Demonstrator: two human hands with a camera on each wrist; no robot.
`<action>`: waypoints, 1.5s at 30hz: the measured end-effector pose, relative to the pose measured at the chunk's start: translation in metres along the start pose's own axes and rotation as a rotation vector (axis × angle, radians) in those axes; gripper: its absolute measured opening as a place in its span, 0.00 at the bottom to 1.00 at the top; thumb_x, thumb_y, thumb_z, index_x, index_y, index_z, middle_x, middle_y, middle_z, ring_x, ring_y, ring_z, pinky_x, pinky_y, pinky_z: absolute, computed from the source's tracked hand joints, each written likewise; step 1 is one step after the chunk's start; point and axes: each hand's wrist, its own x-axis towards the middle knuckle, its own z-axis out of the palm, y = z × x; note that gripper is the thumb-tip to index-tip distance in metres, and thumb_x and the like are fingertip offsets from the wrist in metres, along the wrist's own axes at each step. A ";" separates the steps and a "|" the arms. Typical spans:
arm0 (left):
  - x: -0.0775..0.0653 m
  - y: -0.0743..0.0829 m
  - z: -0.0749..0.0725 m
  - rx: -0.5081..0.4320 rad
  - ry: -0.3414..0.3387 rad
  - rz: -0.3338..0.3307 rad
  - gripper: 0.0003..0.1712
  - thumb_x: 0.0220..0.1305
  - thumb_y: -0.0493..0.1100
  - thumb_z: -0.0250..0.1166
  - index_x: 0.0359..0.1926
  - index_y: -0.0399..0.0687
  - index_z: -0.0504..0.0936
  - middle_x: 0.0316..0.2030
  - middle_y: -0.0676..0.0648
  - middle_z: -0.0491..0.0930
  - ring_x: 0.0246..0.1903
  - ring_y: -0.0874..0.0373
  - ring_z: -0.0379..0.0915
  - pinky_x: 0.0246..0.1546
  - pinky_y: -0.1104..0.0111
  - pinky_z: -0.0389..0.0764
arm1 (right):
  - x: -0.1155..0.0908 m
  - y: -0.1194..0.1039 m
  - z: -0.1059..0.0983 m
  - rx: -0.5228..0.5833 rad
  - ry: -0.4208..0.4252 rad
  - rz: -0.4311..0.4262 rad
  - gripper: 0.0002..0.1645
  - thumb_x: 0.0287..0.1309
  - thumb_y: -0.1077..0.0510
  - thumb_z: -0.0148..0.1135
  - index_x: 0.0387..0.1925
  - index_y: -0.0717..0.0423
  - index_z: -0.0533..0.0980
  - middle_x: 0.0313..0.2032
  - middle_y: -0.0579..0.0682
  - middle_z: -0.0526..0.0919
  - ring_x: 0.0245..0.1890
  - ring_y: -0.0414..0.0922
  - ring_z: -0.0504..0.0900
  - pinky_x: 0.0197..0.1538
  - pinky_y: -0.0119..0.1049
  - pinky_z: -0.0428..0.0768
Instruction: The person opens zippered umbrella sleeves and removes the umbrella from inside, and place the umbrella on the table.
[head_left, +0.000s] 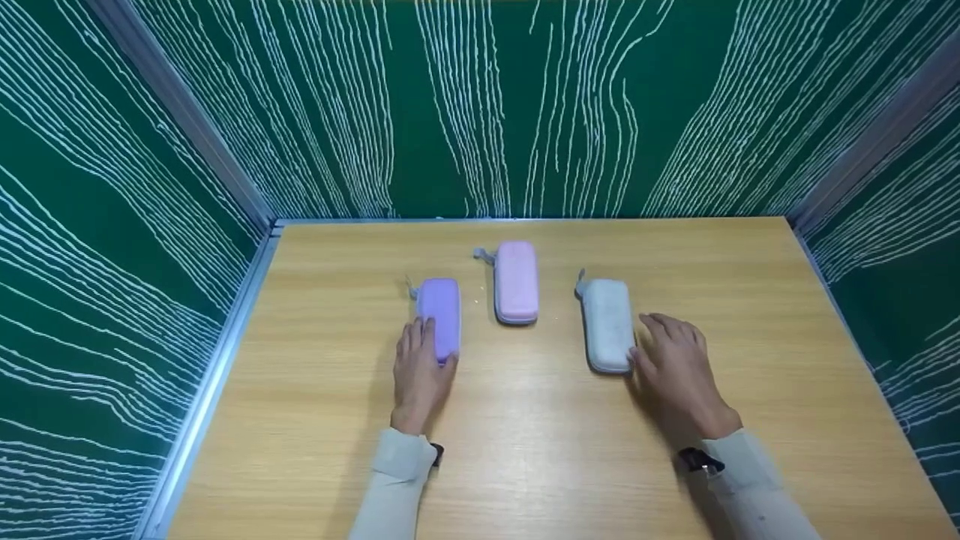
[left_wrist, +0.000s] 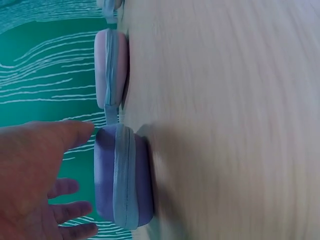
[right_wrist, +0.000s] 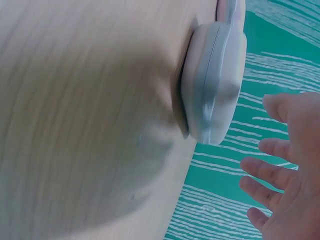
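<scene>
Three zippered hard cases lie on the wooden table. My left hand (head_left: pixel 421 375) hovers at the near end of the purple case (head_left: pixel 442 311), fingers spread along its left side and thumb by its near right corner. In the left wrist view a gap shows between that hand's fingers and the purple case (left_wrist: pixel 131 175). My right hand (head_left: pixel 679 367) is beside the grey case (head_left: pixel 609 324), thumb close to its near right corner. The right wrist view shows its fingers loosely extended, apart from the grey case (right_wrist: pixel 212 85). The pink case (head_left: pixel 517 281) lies farther back, between the other two.
Green walls (head_left: pixel 517 112) with wavy white lines enclose the table (head_left: pixel 517 450) at the back and both sides. A metal rail (head_left: pixel 217 367) runs along the left edge. Each case has a zipper pull loop at its far left, and a dark band sits on each wrist.
</scene>
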 end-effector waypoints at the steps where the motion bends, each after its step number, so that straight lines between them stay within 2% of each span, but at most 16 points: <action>1: 0.000 0.000 0.001 0.003 0.000 -0.004 0.42 0.69 0.48 0.71 0.76 0.34 0.67 0.76 0.31 0.63 0.77 0.32 0.56 0.78 0.45 0.58 | 0.000 -0.002 0.001 0.000 -0.005 -0.001 0.35 0.70 0.57 0.67 0.71 0.69 0.70 0.68 0.70 0.73 0.69 0.68 0.68 0.74 0.68 0.56; 8: 0.001 0.001 0.006 -0.007 0.017 -0.010 0.35 0.68 0.46 0.72 0.70 0.35 0.75 0.74 0.32 0.66 0.75 0.33 0.59 0.76 0.43 0.63 | 0.003 -0.013 0.008 -0.004 -0.028 -0.025 0.35 0.69 0.56 0.69 0.70 0.68 0.71 0.67 0.68 0.74 0.68 0.66 0.70 0.74 0.67 0.58; 14: 0.001 0.005 0.009 -0.002 0.020 -0.017 0.34 0.69 0.45 0.73 0.69 0.34 0.76 0.74 0.32 0.66 0.74 0.35 0.61 0.72 0.45 0.69 | 0.003 -0.022 0.014 0.008 -0.052 -0.038 0.35 0.70 0.55 0.67 0.71 0.68 0.70 0.68 0.68 0.73 0.68 0.66 0.69 0.75 0.66 0.58; 17: 0.001 0.008 0.010 0.004 0.031 -0.012 0.33 0.68 0.45 0.73 0.68 0.32 0.77 0.73 0.32 0.67 0.73 0.36 0.64 0.70 0.46 0.73 | 0.004 -0.025 0.017 0.012 -0.037 -0.064 0.34 0.70 0.55 0.68 0.71 0.67 0.71 0.67 0.68 0.74 0.67 0.65 0.70 0.74 0.66 0.59; 24: 0.000 0.012 0.015 0.064 0.087 0.014 0.32 0.65 0.43 0.76 0.65 0.30 0.79 0.70 0.31 0.70 0.70 0.37 0.68 0.58 0.49 0.83 | 0.011 -0.033 0.024 -0.013 0.037 -0.182 0.33 0.65 0.57 0.72 0.67 0.68 0.75 0.61 0.68 0.79 0.62 0.67 0.75 0.68 0.64 0.66; 33: 0.001 0.013 0.019 0.067 0.076 0.002 0.33 0.66 0.42 0.76 0.65 0.28 0.78 0.70 0.30 0.70 0.70 0.37 0.67 0.62 0.50 0.81 | 0.015 -0.043 0.028 -0.007 -0.013 -0.197 0.32 0.66 0.56 0.71 0.67 0.67 0.75 0.63 0.67 0.79 0.64 0.66 0.75 0.70 0.64 0.66; 40: 0.002 0.016 0.020 0.140 0.074 0.012 0.34 0.65 0.43 0.76 0.64 0.26 0.77 0.68 0.29 0.71 0.69 0.36 0.67 0.67 0.51 0.77 | 0.017 -0.047 0.031 -0.006 -0.016 -0.246 0.31 0.66 0.57 0.71 0.66 0.65 0.76 0.63 0.65 0.80 0.64 0.62 0.75 0.71 0.62 0.66; 45: 0.003 0.017 0.022 0.159 0.071 0.014 0.33 0.65 0.42 0.75 0.64 0.24 0.77 0.68 0.28 0.70 0.70 0.36 0.66 0.69 0.52 0.74 | 0.018 -0.049 0.035 0.001 -0.006 -0.271 0.30 0.64 0.57 0.73 0.64 0.66 0.77 0.61 0.64 0.81 0.63 0.62 0.77 0.69 0.61 0.68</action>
